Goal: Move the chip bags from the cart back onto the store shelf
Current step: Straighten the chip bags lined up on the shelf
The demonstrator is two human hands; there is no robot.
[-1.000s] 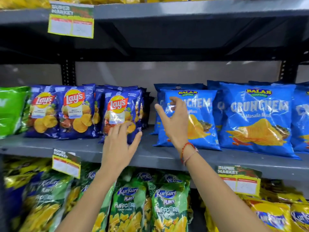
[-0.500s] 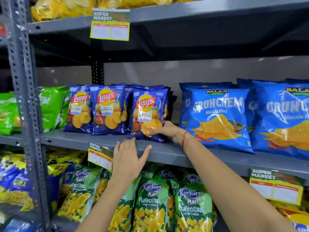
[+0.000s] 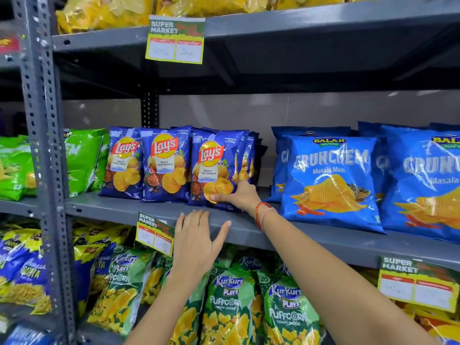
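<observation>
You face a grey metal shelving rack with a perforated upright post on your left. Behind the middle tier you see a plain pale grey wall. Soft reflections of overhead light streak that wall, and the underside of the upper tier lies in shadow.

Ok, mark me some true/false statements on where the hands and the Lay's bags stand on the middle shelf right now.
1. The right hand has its grip on the lower part of the rightmost front Lay's bag. True.
2. The left hand holds a chip bag. False: it is open and empty, at the middle shelf's front edge.
3. The Lay's bags stand to the left of the blue Crunchem bags. True.
4. The Lay's bag in the grip lies flat on the shelf. False: it stands roughly upright.
5. Green Puffcorn bags sit on the shelf above. False: they are below.
</observation>
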